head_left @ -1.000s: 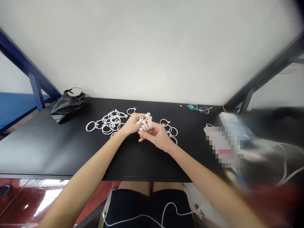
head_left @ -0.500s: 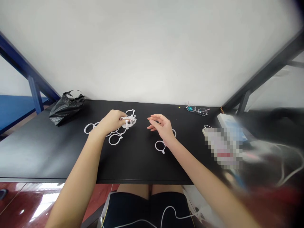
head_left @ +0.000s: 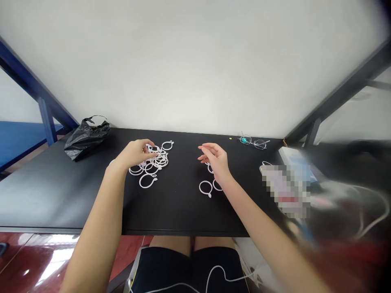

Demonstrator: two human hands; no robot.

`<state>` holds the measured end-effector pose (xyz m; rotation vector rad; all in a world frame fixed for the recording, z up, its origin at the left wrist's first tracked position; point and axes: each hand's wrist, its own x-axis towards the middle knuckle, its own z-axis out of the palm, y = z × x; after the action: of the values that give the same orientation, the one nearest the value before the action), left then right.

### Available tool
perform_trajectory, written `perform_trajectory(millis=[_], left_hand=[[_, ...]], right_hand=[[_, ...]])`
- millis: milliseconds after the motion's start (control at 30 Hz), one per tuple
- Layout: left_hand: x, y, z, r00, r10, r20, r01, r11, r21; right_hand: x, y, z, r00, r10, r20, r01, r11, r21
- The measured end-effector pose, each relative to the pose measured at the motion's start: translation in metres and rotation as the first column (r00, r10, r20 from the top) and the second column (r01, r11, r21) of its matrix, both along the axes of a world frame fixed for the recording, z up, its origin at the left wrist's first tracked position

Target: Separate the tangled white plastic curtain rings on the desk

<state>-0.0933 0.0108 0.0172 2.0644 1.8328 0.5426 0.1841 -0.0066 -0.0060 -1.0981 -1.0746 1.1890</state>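
A pile of white plastic rings (head_left: 155, 161) lies on the black table (head_left: 171, 211), left of the middle. My left hand (head_left: 133, 151) rests at the pile's left edge, fingers loosely curved, fingertips touching the nearest rings and gripping nothing. One loose ring (head_left: 148, 181) lies just in front of the pile. My right hand (head_left: 216, 158) hovers over a smaller group of rings, fingers spread and empty. Two of those rings (head_left: 206, 188) show near my right wrist; others are partly hidden under the hand.
A crumpled black plastic bag (head_left: 87, 136) sits at the back left. Eyeglasses (head_left: 253, 141) lie at the back right. A blurred-out item (head_left: 285, 189), a flat box (head_left: 295, 156) and white cables (head_left: 366, 211) crowd the right side. Blue frame bars (head_left: 45, 118) stand left.
A second ago both hands met around a bunch of rings. My left hand carried the bunch left and set it down on the pile; my right hand drew apart, now open.
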Motion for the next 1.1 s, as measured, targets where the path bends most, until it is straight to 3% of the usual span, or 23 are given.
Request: perform_trajectory(millis=[167,233,300,367,400,467,533,633,800,933,1033,1100], left_hand=[[0.006,0.002,-0.003,0.999,-0.02,0.029,0.019,0.998,0.053],[0.021,0.001,-0.006,0.997,-0.001,0.074,-0.009,0.989,0.145],[0.044,-0.003,-0.008,0.986,0.024,0.166,-0.075,0.949,0.307],[0.072,-0.012,-0.01,0.955,-0.159,0.252,0.06,0.93,0.362],[0.085,-0.018,-0.012,0.919,-0.281,0.277,0.179,0.922,0.342],[0.107,-0.032,-0.015,0.815,-0.519,0.257,0.451,0.848,0.279],[0.121,-0.044,-0.019,0.74,-0.643,0.197,0.616,0.765,0.187],[0.129,-0.055,-0.027,0.721,-0.684,0.105,0.68,0.729,0.081],[0.131,-0.052,-0.038,0.744,-0.667,-0.041,0.668,0.74,0.078],[0.128,-0.045,-0.039,0.794,-0.601,-0.089,0.608,0.787,0.104],[0.122,-0.041,-0.039,0.805,-0.587,-0.087,0.593,0.793,0.138],[0.119,-0.038,-0.039,0.806,-0.586,-0.085,0.592,0.793,0.144]], right_hand=[[0.017,0.014,-0.004,0.994,-0.094,0.064,0.092,0.995,0.039],[0.025,0.019,-0.008,0.951,-0.047,0.306,0.018,0.995,0.097],[0.031,0.022,-0.012,0.781,-0.022,0.624,-0.082,0.987,0.138],[0.036,0.025,-0.016,0.646,-0.005,0.763,-0.124,0.986,0.112],[0.037,0.026,-0.018,0.604,0.004,0.797,-0.13,0.987,0.094],[0.039,0.028,-0.022,0.572,0.01,0.82,-0.126,0.989,0.075],[0.039,0.03,-0.026,0.581,-0.003,0.814,-0.111,0.99,0.083],[0.039,0.033,-0.031,0.633,-0.047,0.773,-0.082,0.988,0.127],[0.038,0.038,-0.034,0.776,-0.091,0.624,-0.017,0.986,0.165],[0.044,0.044,-0.028,0.923,-0.173,0.344,0.125,0.98,0.156],[0.052,0.045,-0.022,0.962,-0.161,0.219,0.144,0.985,0.094],[0.057,0.043,-0.018,0.959,-0.073,0.273,0.064,0.997,0.042]])
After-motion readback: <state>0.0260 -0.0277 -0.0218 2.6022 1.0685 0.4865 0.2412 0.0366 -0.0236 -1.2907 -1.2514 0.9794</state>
